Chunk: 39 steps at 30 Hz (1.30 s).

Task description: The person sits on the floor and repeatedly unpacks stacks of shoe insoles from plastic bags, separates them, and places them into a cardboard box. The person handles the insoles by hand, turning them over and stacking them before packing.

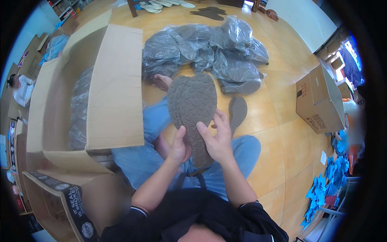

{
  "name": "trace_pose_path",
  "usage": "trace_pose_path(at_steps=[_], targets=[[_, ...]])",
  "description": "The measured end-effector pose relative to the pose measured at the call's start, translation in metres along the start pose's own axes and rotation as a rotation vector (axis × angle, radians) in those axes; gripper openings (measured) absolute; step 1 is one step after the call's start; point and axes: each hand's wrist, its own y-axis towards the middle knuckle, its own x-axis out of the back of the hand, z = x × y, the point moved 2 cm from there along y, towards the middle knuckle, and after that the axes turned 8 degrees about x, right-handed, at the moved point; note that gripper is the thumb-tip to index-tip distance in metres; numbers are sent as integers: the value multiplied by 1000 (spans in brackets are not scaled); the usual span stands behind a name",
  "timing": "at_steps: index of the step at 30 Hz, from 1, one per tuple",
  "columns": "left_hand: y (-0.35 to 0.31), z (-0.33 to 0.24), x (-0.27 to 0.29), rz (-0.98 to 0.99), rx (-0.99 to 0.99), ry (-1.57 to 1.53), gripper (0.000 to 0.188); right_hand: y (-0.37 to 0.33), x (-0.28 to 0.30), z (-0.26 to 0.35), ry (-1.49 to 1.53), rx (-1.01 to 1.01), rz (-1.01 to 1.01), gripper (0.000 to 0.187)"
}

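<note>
Grey-brown shoe soles with a raised, scaly tread are held upright over my lap; layered edges at their left suggest more than one in the stack. My left hand grips the narrow lower part from the left, thumb up along the edge. From the right, my right hand holds the same soles, its thumb pressed on the tread and its fingers behind. A loose sole lies on the floor just beyond my right hand. Clear plastic bags packed with similar soles are heaped farther off.
At my left stands an open cardboard box with plastic-wrapped contents. Another carton sits nearer, and a third box is at the right. Dark soles lie at the far side. Blue pieces are piled at the right.
</note>
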Motion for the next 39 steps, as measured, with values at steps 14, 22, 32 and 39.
trace_pose_path(at_steps=[14,22,32,39], targets=[[-30,-10,9,-72,74,19,68,0,23,11,587,-112,-396,44],[-33,-8,12,-144,-40,17,67,-9,2,4,246,-258,-23,45],[-29,-8,17,-154,-98,92,60,-7,-1,12,73,-142,90,69],[-34,-15,26,-162,12,-3,61,6,21,-11,312,-109,-221,68]])
